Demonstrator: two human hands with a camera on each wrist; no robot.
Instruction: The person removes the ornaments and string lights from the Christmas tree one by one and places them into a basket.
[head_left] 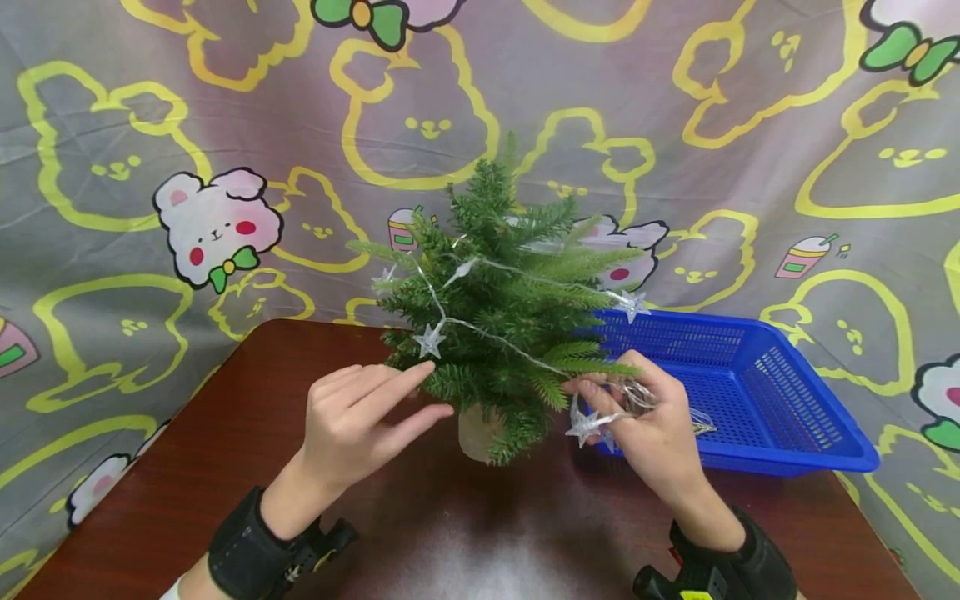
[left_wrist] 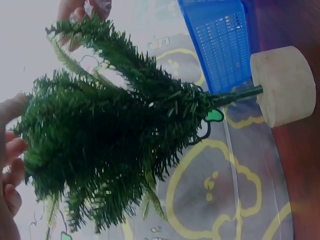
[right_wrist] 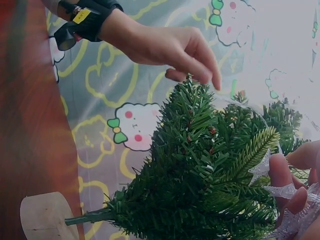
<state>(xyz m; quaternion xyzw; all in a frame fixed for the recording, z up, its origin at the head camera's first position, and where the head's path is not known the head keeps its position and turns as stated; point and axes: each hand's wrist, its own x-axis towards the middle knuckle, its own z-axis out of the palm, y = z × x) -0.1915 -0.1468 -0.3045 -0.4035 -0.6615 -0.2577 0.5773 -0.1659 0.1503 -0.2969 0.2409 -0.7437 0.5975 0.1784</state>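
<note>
A small artificial Christmas tree (head_left: 487, 317) stands on a round wooden base (head_left: 477, 433). A clear string of star lights (head_left: 510, 343) is draped across its front branches. On the right, my right hand (head_left: 660, 425) holds the gathered rest of the string, and a clear star (head_left: 585, 427) hangs by its fingers. My left hand (head_left: 352, 425) is at the tree's left side, fingers fairly straight, index fingertip just below another star (head_left: 430, 342). The right wrist view shows that left hand (right_wrist: 170, 47) against the branch tips; whether it presses them I cannot tell.
A blue plastic basket (head_left: 795, 400) stands behind and right of the tree, with a little wire-like bundle (head_left: 703, 423) inside it. The brown table (head_left: 247, 400) ends at a patterned cloth backdrop (head_left: 300, 125).
</note>
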